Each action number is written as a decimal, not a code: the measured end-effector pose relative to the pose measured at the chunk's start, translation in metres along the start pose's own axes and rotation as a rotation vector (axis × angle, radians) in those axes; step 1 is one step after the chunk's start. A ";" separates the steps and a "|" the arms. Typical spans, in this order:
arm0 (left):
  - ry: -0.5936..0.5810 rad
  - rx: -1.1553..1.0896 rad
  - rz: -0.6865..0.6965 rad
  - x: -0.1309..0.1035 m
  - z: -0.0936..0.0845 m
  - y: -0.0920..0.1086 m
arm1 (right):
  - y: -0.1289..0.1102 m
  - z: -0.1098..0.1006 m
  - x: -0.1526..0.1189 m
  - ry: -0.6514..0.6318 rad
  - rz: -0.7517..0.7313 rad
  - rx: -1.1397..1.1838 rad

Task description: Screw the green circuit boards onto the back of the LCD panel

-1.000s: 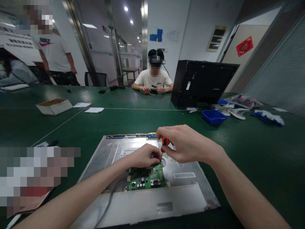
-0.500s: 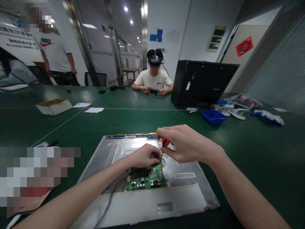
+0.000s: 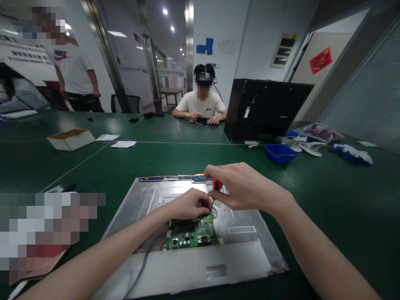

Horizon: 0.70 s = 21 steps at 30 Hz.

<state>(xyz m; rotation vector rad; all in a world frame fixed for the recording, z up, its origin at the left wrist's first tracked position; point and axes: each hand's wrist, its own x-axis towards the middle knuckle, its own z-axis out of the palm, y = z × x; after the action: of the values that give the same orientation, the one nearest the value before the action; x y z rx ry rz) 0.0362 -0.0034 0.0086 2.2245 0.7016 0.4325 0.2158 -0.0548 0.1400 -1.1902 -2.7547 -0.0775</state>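
Note:
My right hand [image 3: 246, 185] is closed round the red-and-black handle of a screwdriver [image 3: 216, 184]. Its thin shaft points down to the upper right corner of a green circuit board [image 3: 190, 237]. Close by that tip, my left hand [image 3: 190, 204] has thumb and fingers pinched together over the board's far edge; what they hold, if anything, is hidden. Beneath the board lies a silver metal display panel [image 3: 243, 254] with a narrow blue board [image 3: 168, 179] along its far edge. A grey cable [image 3: 143, 266] runs from the green board's left side toward me.
Beyond the panel stand a black monitor [image 3: 265, 108], a blue tray [image 3: 281, 153] and an open box [image 3: 71, 140] on the green table. Gloves [image 3: 351, 154] lie at the right. Across the table sits a person [image 3: 200, 104]; another person [image 3: 73, 68] stands at the left.
My right hand and the screwdriver handle have shifted and turned slightly, the shaft's tip staying at the board's corner. My left hand has not visibly moved.

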 end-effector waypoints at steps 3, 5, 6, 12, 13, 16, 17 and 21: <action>0.007 -0.001 0.001 0.000 0.000 0.000 | -0.002 -0.002 -0.002 -0.008 -0.011 0.039; 0.007 -0.003 0.005 0.000 0.000 0.001 | -0.002 -0.002 -0.001 -0.012 -0.011 0.042; 0.008 -0.005 0.006 0.000 0.000 0.001 | -0.001 -0.001 -0.001 -0.010 -0.008 0.039; -0.032 0.007 0.012 0.001 0.000 0.000 | 0.003 0.004 0.003 0.013 0.024 -0.042; -0.032 0.007 0.012 0.001 0.000 0.000 | 0.003 0.004 0.003 0.010 0.020 -0.043; -0.012 0.002 0.011 0.001 0.000 0.000 | 0.001 0.001 0.000 0.005 -0.009 0.008; -0.004 0.000 0.011 0.000 0.000 0.000 | 0.000 -0.001 -0.001 0.004 -0.020 0.031; 0.007 -0.005 0.003 0.000 0.000 0.002 | -0.001 -0.003 -0.002 0.002 -0.033 0.061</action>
<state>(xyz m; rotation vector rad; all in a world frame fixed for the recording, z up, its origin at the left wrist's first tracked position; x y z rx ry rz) 0.0366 -0.0046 0.0104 2.2203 0.7007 0.4431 0.2164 -0.0575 0.1425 -1.1291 -2.7545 0.0025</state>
